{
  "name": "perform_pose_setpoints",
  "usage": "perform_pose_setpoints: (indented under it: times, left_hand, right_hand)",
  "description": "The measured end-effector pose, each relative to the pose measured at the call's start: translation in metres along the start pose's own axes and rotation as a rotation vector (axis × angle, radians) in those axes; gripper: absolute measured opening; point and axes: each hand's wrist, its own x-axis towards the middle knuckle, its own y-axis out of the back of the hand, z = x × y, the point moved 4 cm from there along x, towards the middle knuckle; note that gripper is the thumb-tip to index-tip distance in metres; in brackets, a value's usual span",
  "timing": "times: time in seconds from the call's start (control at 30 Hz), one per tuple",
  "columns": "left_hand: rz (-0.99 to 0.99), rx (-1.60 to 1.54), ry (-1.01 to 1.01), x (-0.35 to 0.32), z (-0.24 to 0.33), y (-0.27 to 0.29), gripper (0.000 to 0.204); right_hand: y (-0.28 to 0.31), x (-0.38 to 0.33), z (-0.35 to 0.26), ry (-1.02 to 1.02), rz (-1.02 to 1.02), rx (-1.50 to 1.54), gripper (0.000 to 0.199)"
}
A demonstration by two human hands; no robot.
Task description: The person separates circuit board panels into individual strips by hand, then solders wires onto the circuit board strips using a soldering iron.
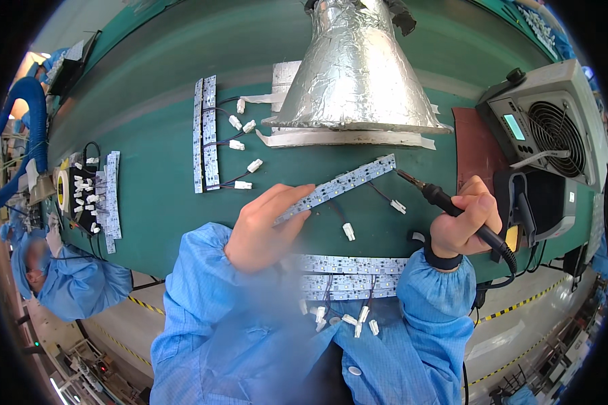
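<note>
My left hand (267, 223) pinches the near end of an LED strip board (348, 183), which slants up to the right above the green mat. Short wires with white connectors (348, 231) dangle from its lower edge. In my right hand (465, 219) is a black-handled soldering iron (446, 200), its tip close to the board's far right end. Whether tip and board touch, I cannot tell. Closest to me, several more LED boards (358, 286) lie along the table edge, their wires and connectors hanging over it.
A foil-covered fume hood (358, 81) stands behind the board. At right are a fan unit (554, 128) and a soldering station (537, 202). Wired LED boards (206, 135) lie on the left of the mat. Further left, a co-worker in blue (74, 277) sits beside more boards (112, 196).
</note>
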Motion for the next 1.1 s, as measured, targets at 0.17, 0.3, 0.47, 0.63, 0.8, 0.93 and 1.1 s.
perform_pose_setpoints:
  times: [0.17, 0.3, 0.47, 0.63, 0.8, 0.93, 1.1]
  left_hand:
    - [0.001, 0.001, -0.001, 0.000, 0.000, 0.000, 0.037]
    - [-0.003, 0.005, 0.011, 0.000, 0.001, 0.001, 0.037]
    - [-0.006, -0.001, 0.007, 0.001, 0.001, 0.000, 0.037]
    - [-0.009, -0.003, 0.009, 0.000, 0.000, 0.000, 0.037]
    - [-0.018, 0.001, 0.029, -0.001, -0.001, 0.000, 0.037]
    - [-0.054, 0.068, 0.024, -0.002, 0.000, 0.002, 0.038]
    - [-0.064, 0.063, 0.035, -0.006, -0.003, 0.004, 0.036]
  right_hand:
    - [0.001, 0.000, 0.001, -0.002, -0.009, 0.002, 0.043]
    - [0.001, 0.000, 0.001, -0.008, -0.016, 0.008, 0.045]
    - [0.000, 0.000, 0.000, -0.002, -0.005, 0.001, 0.045]
    - [0.000, -0.001, -0.001, -0.008, -0.008, -0.016, 0.044]
    - [0.002, 0.001, 0.002, 0.005, 0.085, -0.018, 0.042]
    - [0.018, 0.015, 0.010, -0.098, 0.270, 0.011, 0.041]
    - [0.023, 0.020, 0.014, -0.113, 0.381, 0.057, 0.041]
